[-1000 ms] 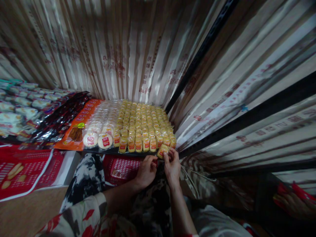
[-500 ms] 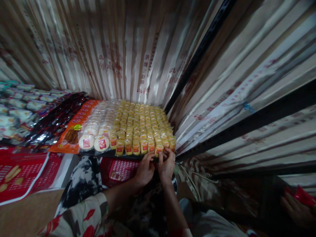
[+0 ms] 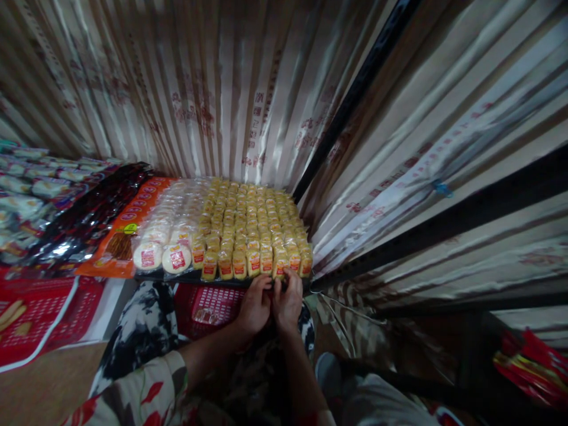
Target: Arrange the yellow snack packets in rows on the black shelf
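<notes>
Both my hands meet at the front edge of a dark shelf point(image 3: 222, 280). My right hand point(image 3: 288, 303) has its fingers curled round the bottom of a yellow snack packet point(image 3: 280, 264) standing in the front row. My left hand point(image 3: 254, 306) is closed beside it, fingertips pressed on the same packet's lower edge. Several rows of matching yellow packets point(image 3: 248, 219) fill the shelf behind. To their left lie round white cakes point(image 3: 162, 258) in clear wrap with red labels.
Orange packs point(image 3: 116, 245), dark glossy packs point(image 3: 84, 222) and pale packs point(image 3: 26, 195) lie further left. A red basket point(image 3: 208, 305) sits under the shelf, another red crate point(image 3: 35, 307) at the left. Striped foil-like sheets point(image 3: 248, 89) and black uprights point(image 3: 355, 100) wall the shelf.
My right hand has carried the yellow packet from the shelf's right corner leftward and set it upright into the front row. My left hand has closed in beside it.
</notes>
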Demonstrator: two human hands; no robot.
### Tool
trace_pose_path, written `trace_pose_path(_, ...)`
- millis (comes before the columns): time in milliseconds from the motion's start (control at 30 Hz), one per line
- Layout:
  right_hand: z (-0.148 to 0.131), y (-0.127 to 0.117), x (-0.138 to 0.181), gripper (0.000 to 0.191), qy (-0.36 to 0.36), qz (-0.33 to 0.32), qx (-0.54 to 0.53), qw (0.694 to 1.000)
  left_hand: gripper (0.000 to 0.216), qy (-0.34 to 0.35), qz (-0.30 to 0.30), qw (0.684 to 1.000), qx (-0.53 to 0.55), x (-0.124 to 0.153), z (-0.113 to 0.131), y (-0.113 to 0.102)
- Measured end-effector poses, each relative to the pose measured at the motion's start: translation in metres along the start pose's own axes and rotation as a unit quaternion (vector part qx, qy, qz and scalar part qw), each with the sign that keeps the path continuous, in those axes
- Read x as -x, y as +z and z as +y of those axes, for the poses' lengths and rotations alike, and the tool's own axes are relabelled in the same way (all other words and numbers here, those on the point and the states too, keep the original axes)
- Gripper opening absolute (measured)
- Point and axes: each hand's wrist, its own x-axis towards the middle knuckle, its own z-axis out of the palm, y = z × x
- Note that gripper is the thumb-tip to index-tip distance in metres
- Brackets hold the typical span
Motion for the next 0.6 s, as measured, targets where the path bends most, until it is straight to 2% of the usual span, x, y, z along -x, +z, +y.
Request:
trace_pose_path(233, -0.004, 0.001, 0.004, 0.033, 0.005, 0.034, 0.033, 0.999, 0.045, 0.044, -0.001, 0.999, -0.022, 0.002, 0.001, -0.006)
trace_pose_path(400, -0.003, 0.001, 0.002, 0.035, -0.006, 0.02, 0.032, 0.999, 0.047, 0.133, 0.016, 0.981, -0.138, 0.013, 0.015, -0.028)
trace_pose_path(500, 0.0, 0.001, 0.001, 0.034, -0.013, 0.026, 0.028, 0.999, 0.046, 0.171, 0.054, 0.961, -0.21, 0.025, 0.017, -0.048)
trace_pose_path(600, 0.002, 0.001, 0.001, 0.035, -0.017, 0.028, 0.019, 0.999, 0.044, 0.141, 0.128, 0.946, -0.262, 0.038, 0.007, -0.069)
